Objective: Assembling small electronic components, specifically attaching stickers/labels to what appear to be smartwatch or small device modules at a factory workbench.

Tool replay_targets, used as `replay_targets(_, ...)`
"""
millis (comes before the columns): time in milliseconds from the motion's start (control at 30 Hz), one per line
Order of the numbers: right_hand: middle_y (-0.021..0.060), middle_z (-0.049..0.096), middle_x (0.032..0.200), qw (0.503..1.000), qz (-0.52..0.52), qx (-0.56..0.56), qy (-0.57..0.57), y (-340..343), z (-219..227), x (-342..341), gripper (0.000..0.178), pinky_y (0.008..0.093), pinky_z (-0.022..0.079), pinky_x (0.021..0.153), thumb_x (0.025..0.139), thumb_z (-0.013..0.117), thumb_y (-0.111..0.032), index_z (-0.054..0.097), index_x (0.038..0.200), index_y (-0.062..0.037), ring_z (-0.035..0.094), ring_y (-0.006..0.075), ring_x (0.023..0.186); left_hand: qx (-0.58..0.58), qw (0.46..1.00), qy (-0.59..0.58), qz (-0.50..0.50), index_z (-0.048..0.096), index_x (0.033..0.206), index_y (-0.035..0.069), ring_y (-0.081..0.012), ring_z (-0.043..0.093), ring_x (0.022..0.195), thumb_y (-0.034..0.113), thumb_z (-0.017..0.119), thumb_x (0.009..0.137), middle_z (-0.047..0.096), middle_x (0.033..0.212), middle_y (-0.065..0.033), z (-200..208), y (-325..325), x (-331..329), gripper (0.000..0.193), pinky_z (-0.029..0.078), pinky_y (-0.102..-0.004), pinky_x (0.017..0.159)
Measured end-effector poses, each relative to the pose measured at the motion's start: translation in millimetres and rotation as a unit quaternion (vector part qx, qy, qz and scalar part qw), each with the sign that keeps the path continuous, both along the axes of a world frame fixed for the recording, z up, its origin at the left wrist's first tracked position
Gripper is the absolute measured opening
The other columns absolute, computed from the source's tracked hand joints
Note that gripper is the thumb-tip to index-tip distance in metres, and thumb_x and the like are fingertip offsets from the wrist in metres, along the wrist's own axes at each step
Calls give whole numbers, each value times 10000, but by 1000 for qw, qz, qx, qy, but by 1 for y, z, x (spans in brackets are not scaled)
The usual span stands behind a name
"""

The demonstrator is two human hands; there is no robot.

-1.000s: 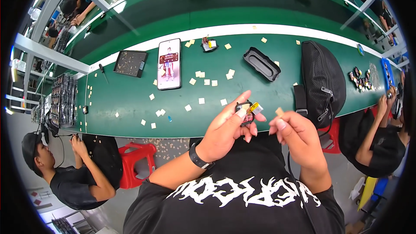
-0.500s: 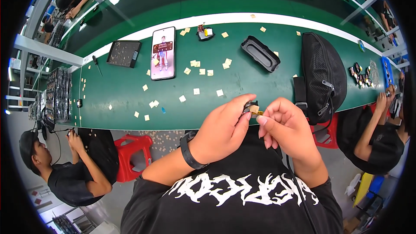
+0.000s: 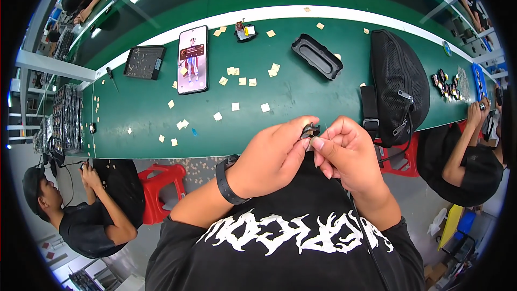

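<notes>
My left hand (image 3: 272,153) is closed around a small black plastic part (image 3: 309,130), held over the near edge of the bench. From the right, my right hand (image 3: 347,156) has its thumb and forefinger pinched together against the part's right side. What lies between those fingertips is too small and too covered to make out; a thin line shows just above them. On the bench beyond my hands lie several small cream-coloured paper squares (image 3: 265,108). A black tray-like case (image 3: 318,58) lies farther off, a little right of centre.
A smartphone (image 3: 193,83) with its screen lit lies left of centre, beside a shallow black tray (image 3: 144,62). A small device with bare parts (image 3: 246,32) sits at the back. On the right lies a black bag (image 3: 398,83). Co-workers sit at left (image 3: 70,213) and right (image 3: 458,161).
The cream square and yellowish strip that showed between my hands are now out of sight. My right fingertips have moved left, closer against the black part. The whole view has shifted slightly.
</notes>
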State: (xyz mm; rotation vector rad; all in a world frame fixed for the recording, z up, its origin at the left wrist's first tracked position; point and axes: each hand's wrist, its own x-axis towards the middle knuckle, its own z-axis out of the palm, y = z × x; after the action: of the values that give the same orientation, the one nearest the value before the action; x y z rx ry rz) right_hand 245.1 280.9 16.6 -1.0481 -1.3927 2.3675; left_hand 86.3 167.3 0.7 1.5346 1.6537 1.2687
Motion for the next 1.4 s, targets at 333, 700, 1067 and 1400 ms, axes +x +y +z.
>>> replay_targets(333,68,674,785,986,53,129,90,7,-8,21,122,195,416,499,961,653,-49,535,982,-29,577,65,589,-171,922,-345,-36,484,1398,-23,-48,528,694,43,514,1009,618,879,4,11,-7,-5,395,449,-215,608)
replay_targets(700,-8,559,678,911,91,400,-42,21,-8,41,124,212,361,555,961,670,-92,611,948,16,452,41,630,-131,968,-213,-20,501,1403,-25,-51,522,697,42,511,1004,589,891,10,10,-7,-3,406,454,-219,629)
replay_targets(1067,105,691,834,988,105,112,-15,6,20,17,119,208,455,519,1001,561,-44,457,1055,-29,583,69,608,-65,986,-156,-7,492,1415,-31,-107,616,797,-7,515,969,687,995,-61,4,-7,1,447,512,-266,736)
replay_targets(1400,126,668,770,997,43,-23,51,5,-3,9,176,199,363,437,980,592,-7,425,987,-63,506,61,504,-14,1000,-6,-14,534,1347,-20,-206,654,789,-3,536,969,692,998,-121,4,-9,0,378,521,-311,740)
